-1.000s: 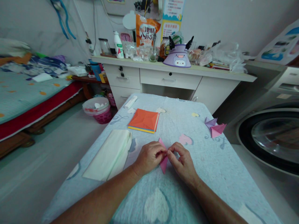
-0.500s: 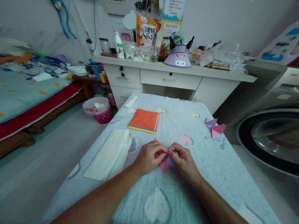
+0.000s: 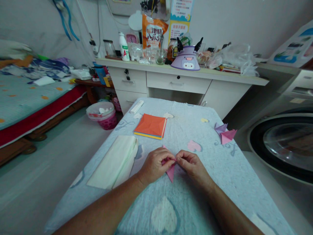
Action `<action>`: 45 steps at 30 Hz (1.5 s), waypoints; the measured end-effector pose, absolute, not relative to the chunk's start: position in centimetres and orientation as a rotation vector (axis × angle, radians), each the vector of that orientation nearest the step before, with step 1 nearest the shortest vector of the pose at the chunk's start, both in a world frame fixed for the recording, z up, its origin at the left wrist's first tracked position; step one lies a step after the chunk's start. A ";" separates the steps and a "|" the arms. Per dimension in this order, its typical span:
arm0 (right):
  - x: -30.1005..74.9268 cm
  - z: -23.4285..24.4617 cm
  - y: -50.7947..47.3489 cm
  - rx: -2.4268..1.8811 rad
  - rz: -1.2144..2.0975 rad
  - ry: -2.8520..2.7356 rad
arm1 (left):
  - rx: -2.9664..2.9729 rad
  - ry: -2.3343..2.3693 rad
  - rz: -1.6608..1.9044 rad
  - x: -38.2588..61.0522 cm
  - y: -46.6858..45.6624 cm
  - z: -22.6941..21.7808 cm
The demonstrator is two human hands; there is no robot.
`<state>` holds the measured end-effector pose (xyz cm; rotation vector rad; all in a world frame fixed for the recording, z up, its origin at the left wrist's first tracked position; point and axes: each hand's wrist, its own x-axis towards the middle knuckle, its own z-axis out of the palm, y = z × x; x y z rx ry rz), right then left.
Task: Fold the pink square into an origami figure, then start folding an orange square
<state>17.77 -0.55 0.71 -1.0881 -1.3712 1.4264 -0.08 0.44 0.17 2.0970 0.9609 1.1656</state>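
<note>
my left hand pinches the pink paper with thumb and fingers drawn close together, and my right hand has its thumb and forefinger nipped together on the small tip at the paper's right side; the paper sits between my hands, over the near-middle of the pale blue cloth, one point hanging down toward me. just left of my forearm lies a folded whitish sheet, no lettering that i can see. grey looping script is printed on the cloth, but i can't read it for sure. over by the right edge, a pink folded piece touches a purple folded piece. beyond my hands is a square stack of coloured paper, orange on top, and past it a narrow white box near the far left edge. on the white desk behind, a white bottle shows a big red letter a on its label, and an orange bag carries large characters, 味 among them. a purple visor bears a cartoon face. on the wall, a yellow poster is headed 好孩子, its smaller lines too blurred to read.
</note>
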 end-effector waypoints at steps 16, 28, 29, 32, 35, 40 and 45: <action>18.4 0.6 -0.6 -1.100 1.432 -1.374 | 2.028 0.938 1.147 0.5 0.7 0.1; 18.6 0.8 -0.2 -1.099 1.436 -1.434 | 2.026 1.003 1.125 0.7 0.9 0.2; 18.6 0.8 -0.2 -1.094 1.438 -1.432 | 2.027 1.003 1.125 0.7 1.0 0.2; 18.6 0.8 -0.2 -1.084 1.443 -1.419 | 2.026 1.000 1.122 0.7 1.0 0.0; 18.5 0.9 -0.2 -1.094 1.434 -1.425 | 2.024 0.993 1.118 0.7 1.0 -0.1; 18.5 0.9 -0.2 -1.090 1.439 -1.426 | 2.033 0.991 1.115 0.7 1.0 0.0; 18.7 0.6 0.0 -1.106 1.441 -1.430 | 2.026 0.982 1.112 0.7 0.9 0.0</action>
